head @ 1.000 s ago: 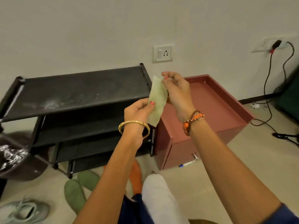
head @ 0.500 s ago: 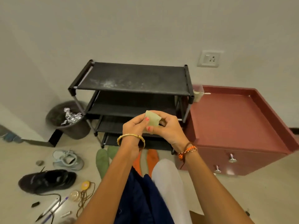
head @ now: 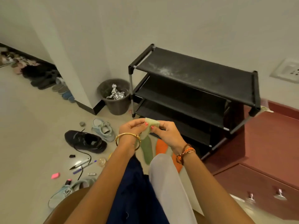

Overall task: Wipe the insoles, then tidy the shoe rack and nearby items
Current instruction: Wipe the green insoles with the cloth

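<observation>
At the centre of the frame, the left hand [head: 132, 128] and right hand [head: 166, 132] both pinch a folded pale green cloth [head: 149, 126], each grip clenched on it, before the black shoe rack [head: 194, 92].

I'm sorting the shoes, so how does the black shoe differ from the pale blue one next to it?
The black shoe is dark and looks bigger; the pale blue shoe is light and looks smaller. The black shoe's lace trails loose across the floor; the pale blue shoe's laces stay on it. Both lie on the floor, off the rack.
</observation>
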